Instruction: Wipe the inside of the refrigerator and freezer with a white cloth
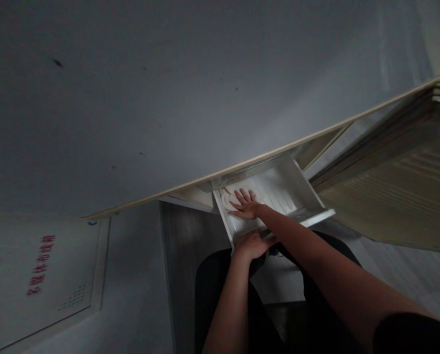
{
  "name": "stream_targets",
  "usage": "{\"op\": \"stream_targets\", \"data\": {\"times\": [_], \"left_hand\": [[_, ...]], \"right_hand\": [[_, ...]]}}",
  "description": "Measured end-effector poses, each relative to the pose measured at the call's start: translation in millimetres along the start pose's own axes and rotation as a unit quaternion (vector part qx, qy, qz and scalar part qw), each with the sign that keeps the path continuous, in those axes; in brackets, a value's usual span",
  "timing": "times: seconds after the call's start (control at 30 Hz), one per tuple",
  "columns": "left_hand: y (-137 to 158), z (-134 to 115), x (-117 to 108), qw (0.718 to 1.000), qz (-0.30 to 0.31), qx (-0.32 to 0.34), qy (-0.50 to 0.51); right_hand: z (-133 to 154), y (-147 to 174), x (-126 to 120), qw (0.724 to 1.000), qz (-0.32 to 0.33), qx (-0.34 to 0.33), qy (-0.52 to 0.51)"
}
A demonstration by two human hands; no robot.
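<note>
A white drawer (279, 184) is pulled out below a pale-edged top. Inside it, at the left end, lies a white cloth (227, 196). My right hand (245, 205) presses down on this cloth, palm flat with the fingers spread apart. My left hand (251, 244) is closed over the drawer's front edge near its left corner; its fingertips are out of sight. Part of the cloth is hidden under my right hand.
A yellowish panel (397, 191) stands open to the right of the drawer. At the left, a white wall box cover (57, 280) bears red characters. My dark-clothed legs are just below the drawer. A large grey-blue surface (190, 88) fills the upper view.
</note>
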State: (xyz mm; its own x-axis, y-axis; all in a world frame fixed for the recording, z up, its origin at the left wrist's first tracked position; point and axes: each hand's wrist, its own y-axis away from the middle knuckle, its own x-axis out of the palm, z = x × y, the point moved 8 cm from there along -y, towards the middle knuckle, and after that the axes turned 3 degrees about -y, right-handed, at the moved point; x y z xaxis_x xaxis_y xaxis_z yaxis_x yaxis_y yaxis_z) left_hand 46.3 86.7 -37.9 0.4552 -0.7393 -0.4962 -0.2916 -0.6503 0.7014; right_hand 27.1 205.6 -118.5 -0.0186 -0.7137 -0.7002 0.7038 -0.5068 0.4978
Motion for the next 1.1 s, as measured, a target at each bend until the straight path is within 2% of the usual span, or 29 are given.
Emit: {"op": "stream_targets", "data": {"times": [0.1, 0.17, 0.27, 0.33, 0.37, 0.47, 0.53, 0.63, 0.77, 0.83, 0.93, 1.03, 1.1], "left_hand": [[-4.7, 0.0, 3.4, 1.000, 0.006, 0.025, 0.007], [-6.7, 0.8, 5.8, 1.000, 0.010, 0.028, -0.008], [-7.0, 1.4, 6.3, 0.999, 0.005, 0.021, -0.032], [-6.2, 1.0, 5.2, 0.999, 0.000, 0.018, -0.037], [-5.7, 0.9, 4.7, 0.999, -0.001, 0.015, -0.039], [-4.5, -0.5, 3.0, 0.999, -0.002, 0.011, -0.044], [-3.6, -4.1, 1.4, 0.999, -0.006, 0.012, -0.051], [-2.1, -13.9, -3.2, 0.997, -0.035, 0.012, -0.070], [-1.7, -28.8, -5.4, 0.994, -0.069, 0.025, -0.085], [-2.6, -31.8, -4.2, 0.993, -0.072, 0.032, -0.087], [-4.2, -31.6, -3.7, 0.993, -0.078, 0.039, -0.084], [-5.3, -29.4, -2.7, 0.993, -0.078, 0.038, -0.079], [-5.4, -28.9, -1.8, 0.994, -0.076, 0.034, -0.077]], "right_hand": [[-20.5, 9.2, -17.1, 1.000, 0.008, -0.007, 0.011], [-48.2, 23.6, -42.7, 0.997, -0.045, 0.018, 0.053], [-101.3, 58.4, -87.8, 0.967, -0.183, 0.149, 0.095], [-126.4, 80.5, -104.8, 0.941, -0.233, 0.220, 0.112], [-132.6, 86.8, -108.2, 0.934, -0.239, 0.234, 0.123], [-123.1, 81.0, -97.7, 0.951, -0.205, 0.177, 0.148], [-104.3, 65.3, -76.6, 0.968, -0.160, 0.142, 0.133], [-65.5, 36.2, -36.4, 0.983, -0.093, 0.133, 0.081], [6.4, 4.9, 8.7, 0.995, -0.014, -0.023, 0.101], [20.9, 1.5, 16.6, 0.989, 0.003, -0.076, 0.127], [9.2, 9.4, 9.9, 0.984, 0.012, -0.107, 0.144], [-31.9, 32.7, -5.2, 0.983, 0.022, -0.085, 0.159], [-64.1, 56.4, -20.1, 0.982, -0.012, -0.055, 0.181]]}}
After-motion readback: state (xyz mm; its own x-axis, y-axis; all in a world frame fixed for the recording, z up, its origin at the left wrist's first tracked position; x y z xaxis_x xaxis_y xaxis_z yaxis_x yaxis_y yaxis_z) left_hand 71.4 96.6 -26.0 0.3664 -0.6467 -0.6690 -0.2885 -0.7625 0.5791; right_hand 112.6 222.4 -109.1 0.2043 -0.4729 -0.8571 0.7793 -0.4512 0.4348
